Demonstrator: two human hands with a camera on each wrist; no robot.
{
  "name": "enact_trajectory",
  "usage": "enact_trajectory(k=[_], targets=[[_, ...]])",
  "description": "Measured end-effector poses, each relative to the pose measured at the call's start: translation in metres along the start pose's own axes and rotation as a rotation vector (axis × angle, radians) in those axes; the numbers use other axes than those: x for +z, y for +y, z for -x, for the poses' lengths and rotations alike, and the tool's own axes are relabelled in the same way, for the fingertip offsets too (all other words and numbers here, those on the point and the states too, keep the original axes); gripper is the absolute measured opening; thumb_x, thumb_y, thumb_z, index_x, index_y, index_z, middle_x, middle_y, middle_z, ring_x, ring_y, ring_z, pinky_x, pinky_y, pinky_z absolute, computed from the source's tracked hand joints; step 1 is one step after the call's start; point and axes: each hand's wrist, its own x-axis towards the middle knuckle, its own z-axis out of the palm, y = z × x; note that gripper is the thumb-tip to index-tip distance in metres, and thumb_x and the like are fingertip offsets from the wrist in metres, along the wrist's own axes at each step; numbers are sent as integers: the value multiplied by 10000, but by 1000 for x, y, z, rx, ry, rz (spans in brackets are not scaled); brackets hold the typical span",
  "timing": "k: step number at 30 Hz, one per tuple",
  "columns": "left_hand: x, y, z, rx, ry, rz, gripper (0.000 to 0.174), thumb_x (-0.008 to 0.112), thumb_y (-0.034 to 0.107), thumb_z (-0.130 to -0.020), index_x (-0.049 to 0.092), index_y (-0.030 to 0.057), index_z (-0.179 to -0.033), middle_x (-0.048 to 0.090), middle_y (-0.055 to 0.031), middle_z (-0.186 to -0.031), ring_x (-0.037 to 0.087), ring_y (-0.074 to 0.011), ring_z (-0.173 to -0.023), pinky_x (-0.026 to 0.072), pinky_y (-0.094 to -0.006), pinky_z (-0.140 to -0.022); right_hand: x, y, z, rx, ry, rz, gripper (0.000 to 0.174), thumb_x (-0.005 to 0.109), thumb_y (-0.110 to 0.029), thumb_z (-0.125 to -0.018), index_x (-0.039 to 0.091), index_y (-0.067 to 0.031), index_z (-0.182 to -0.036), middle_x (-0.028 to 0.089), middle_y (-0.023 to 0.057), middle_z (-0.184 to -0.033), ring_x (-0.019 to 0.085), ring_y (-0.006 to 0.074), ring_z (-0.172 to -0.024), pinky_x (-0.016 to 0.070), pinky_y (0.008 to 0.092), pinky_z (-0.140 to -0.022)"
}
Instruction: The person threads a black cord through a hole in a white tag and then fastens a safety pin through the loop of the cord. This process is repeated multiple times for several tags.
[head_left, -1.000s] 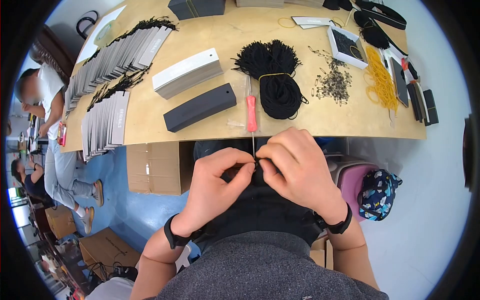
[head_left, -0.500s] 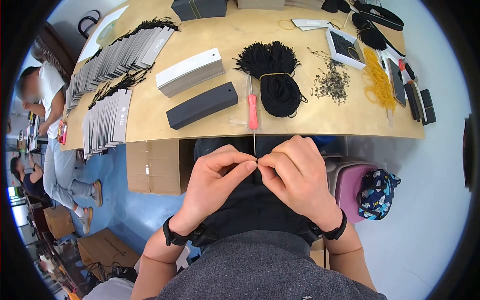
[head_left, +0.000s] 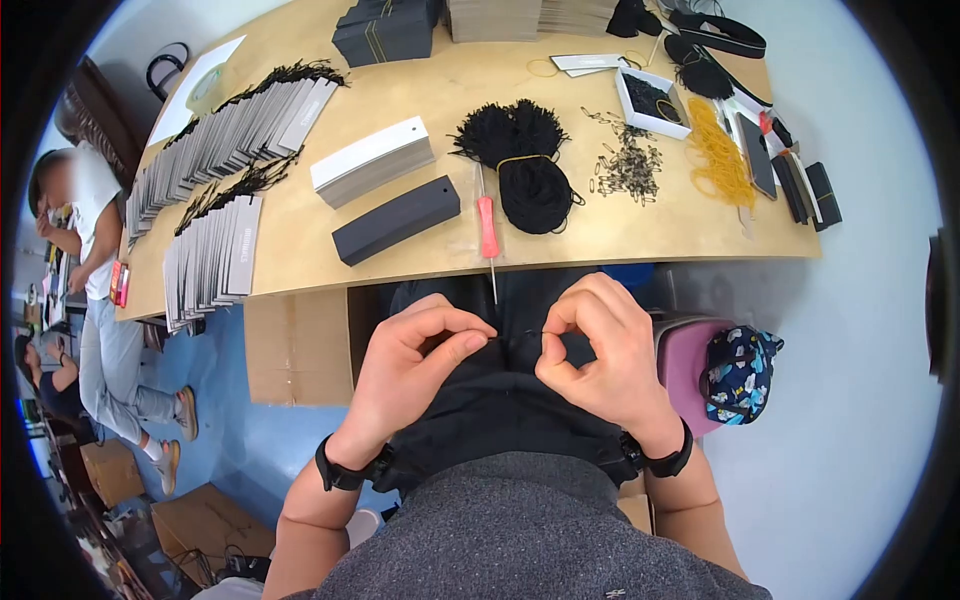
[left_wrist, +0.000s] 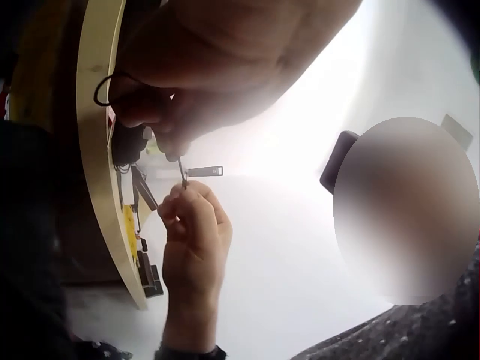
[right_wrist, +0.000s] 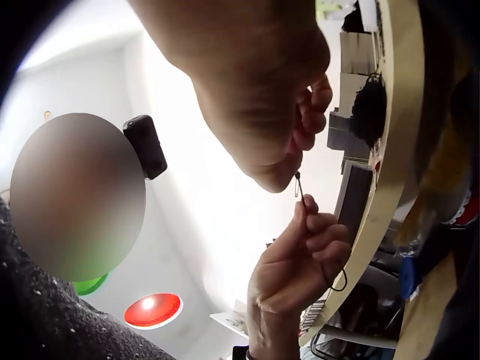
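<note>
Above the lap, my left hand [head_left: 415, 355] pinches a thin black cord [right_wrist: 302, 196] between thumb and forefinger. A loop of this cord hangs out behind the left fingers in both wrist views. Facing it a short gap away, my right hand [head_left: 605, 345] pinches the cord's other end, where a small safety pin [right_wrist: 296, 186] shows at the fingertips. Between the hands the cord runs straight in the wrist views. On the table just beyond lies a tool with a red handle [head_left: 487, 225], its thin metal shaft sticking out over the front edge.
The table [head_left: 400, 270] bears a bundle of black cords [head_left: 530, 195], loose safety pins [head_left: 632, 172], yellow rubber bands [head_left: 718, 155] and a white box [head_left: 665, 122]. Stacks of dark tags [head_left: 395, 222] and white tags [head_left: 370, 165] stand left of centre, strung tags [head_left: 215, 250] further left. Another person [head_left: 95, 220] stands beyond.
The hands, fingertips together before, have drawn apart sideways, opening a gap between them. The head view has shifted slightly, so the table's things appear further left.
</note>
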Motion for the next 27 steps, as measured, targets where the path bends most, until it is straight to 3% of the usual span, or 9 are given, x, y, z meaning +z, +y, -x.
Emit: enact_trajectory(k=[6, 8, 11, 12, 14, 15, 16, 19, 27], targets=[[-14, 4, -3, 126, 31, -164, 118, 693, -7, -870, 737, 17, -977, 639, -61, -829, 594, -142, -761, 456, -258, -683, -22, 14, 14, 331, -64, -113, 174, 687, 4, -674, 537, -25, -758, 529, 80, -728, 591, 240, -674, 477, 344, -622], [-12, 9, -5, 223, 64, -205, 152, 688, -40, -855, 738, 20, -986, 649, -72, -828, 609, -160, -767, 469, -271, -678, -32, 28, 22, 358, -209, -36, 203, 670, 39, -726, 560, -27, -884, 569, 96, -860, 609, 223, -686, 490, 321, -639], [3, 19, -13, 250, -1, -213, 193, 692, -62, -840, 717, 10, -1016, 657, -87, -841, 623, -177, -751, 483, -279, -672, -30, 16, 10, 437, -211, -508, 597, 628, 67, -856, 401, -13, -1402, 496, 138, -1321, 642, 119, -792, 521, 261, -717], [8, 22, -16, 230, -3, -195, 195, 694, -63, -839, 709, 8, -1020, 663, -87, -849, 630, -173, -754, 491, -278, -674, -21, 9, 8, 584, -201, -1097, 660, 632, 34, -902, 326, 1, -1486, 476, 135, -1382, 639, 117, -826, 528, 257, -744], [15, 21, -21, 207, 24, -155, 192, 699, -55, -839, 701, 8, -1020, 667, -88, -853, 637, -167, -758, 500, -273, -678, -4, 7, -2, 572, -377, -1319, 680, 617, -12, -950, 258, -16, -1528, 517, 132, -1353, 629, 120, -831, 526, 253, -756], [14, 21, -23, 187, 49, -110, 190, 705, -48, -839, 693, 7, -1021, 672, -89, -857, 644, -162, -761, 509, -269, -681, 4, 12, -6, 582, -418, -1216, 481, 621, -63, -970, 430, 2, -1407, 634, 101, -1145, 616, 90, -778, 520, 242, -710], [11, 24, -24, 184, 62, -120, 190, 705, -48, -839, 693, 7, -1021, 672, -89, -857, 644, -162, -761, 509, -269, -681, 5, 17, -8, 573, -429, -1226, 481, 621, -63, -970, 430, 2, -1407, 634, 101, -1145, 616, 90, -778, 520, 242, -710], [1, 28, -28, 150, -16, -163, 220, 738, -18, -813, 696, 17, -1027, 666, -97, -890, 650, -175, -775, 518, -275, -692, 2, 25, -14, 630, -437, -1002, 139, 645, -126, -971, 592, 3, -963, 634, -1, -774, 569, 38, -655, 459, 205, -589], [-91, 27, -119, 462, 447, -950, 376, 789, 80, -758, 699, 23, -1118, 646, -123, -1067, 609, -298, -1001, 477, -349, -876, -8, 36, -1, 621, -423, -841, 98, 667, -100, -943, 613, -21, -926, 598, -24, -699, 516, 13, -621, 384, 179, -561]])
